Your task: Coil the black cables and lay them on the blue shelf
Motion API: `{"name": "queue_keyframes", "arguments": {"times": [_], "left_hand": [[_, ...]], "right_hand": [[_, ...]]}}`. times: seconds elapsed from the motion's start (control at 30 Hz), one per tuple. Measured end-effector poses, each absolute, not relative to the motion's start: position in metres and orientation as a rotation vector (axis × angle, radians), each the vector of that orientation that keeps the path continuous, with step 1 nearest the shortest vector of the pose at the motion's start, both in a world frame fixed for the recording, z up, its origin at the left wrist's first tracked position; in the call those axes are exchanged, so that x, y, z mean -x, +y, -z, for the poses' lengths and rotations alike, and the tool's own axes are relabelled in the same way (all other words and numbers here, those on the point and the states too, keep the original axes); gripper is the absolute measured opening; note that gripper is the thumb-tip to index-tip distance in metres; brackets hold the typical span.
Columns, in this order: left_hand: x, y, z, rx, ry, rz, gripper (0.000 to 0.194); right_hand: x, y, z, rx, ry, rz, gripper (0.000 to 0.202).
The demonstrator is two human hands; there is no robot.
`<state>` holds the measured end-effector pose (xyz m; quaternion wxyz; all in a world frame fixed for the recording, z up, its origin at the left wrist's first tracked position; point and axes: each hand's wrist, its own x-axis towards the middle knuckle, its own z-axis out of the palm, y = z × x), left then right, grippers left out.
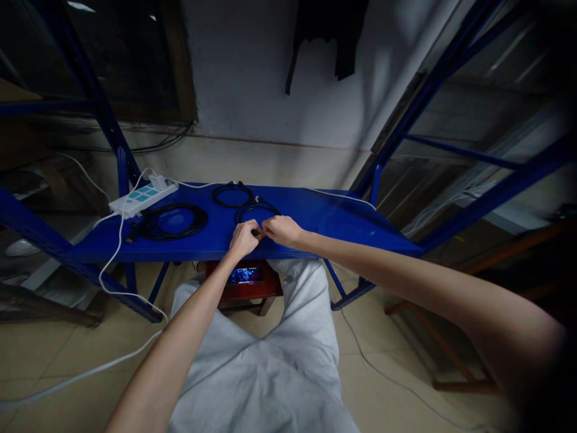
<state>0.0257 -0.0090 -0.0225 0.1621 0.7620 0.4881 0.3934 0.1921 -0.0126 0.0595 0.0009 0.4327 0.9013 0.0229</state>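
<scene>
Close together at the front of the blue shelf [324, 216], my left hand [244, 239] and my right hand [282, 231] are both closed, fingertips almost meeting. A short dark piece of the black cable [256, 207] shows at my left fingertips, and its loop lies just behind the hands. What my right fingers pinch is too small to make out. Farther back lies a second coiled black cable [232, 195]. A larger black cable coil [174, 221] rests to the left of my left hand.
A white power strip [143, 198] with a plugged-in white cord stands at the shelf's left end. Below the shelf, a lit phone [244, 275] lies on a reddish-brown stool [225, 293]. Blue uprights [376, 186] flank the shelf. Dark clothing [331, 36] hangs on the wall.
</scene>
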Motion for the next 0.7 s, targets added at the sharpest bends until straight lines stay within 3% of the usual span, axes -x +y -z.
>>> {"name": "queue_keyframes", "arguments": {"times": [0.1,0.2,0.33,0.53,0.7], "left_hand": [[-0.026,-0.009,0.022,-2.176,1.377,-1.131,0.01],[-0.026,-0.009,0.023,-2.177,1.347,-1.143,0.013],[-0.026,-0.008,0.025,-2.148,1.318,-1.181,0.011],[-0.026,-0.005,0.028,-2.132,1.302,-1.218,0.007],[-0.026,-0.006,0.027,-2.147,1.293,-1.218,0.012]], "right_hand": [[-0.195,-0.012,-0.052,-1.683,2.813,0.458,0.013],[-0.202,-0.009,-0.042,-1.908,2.661,1.051,0.023],[-0.207,-0.007,-0.035,-2.137,2.342,1.539,0.024],[-0.2,-0.006,-0.044,-2.18,2.157,1.855,0.027],[-0.189,0.004,-0.05,-2.199,2.123,1.753,0.031]]}}
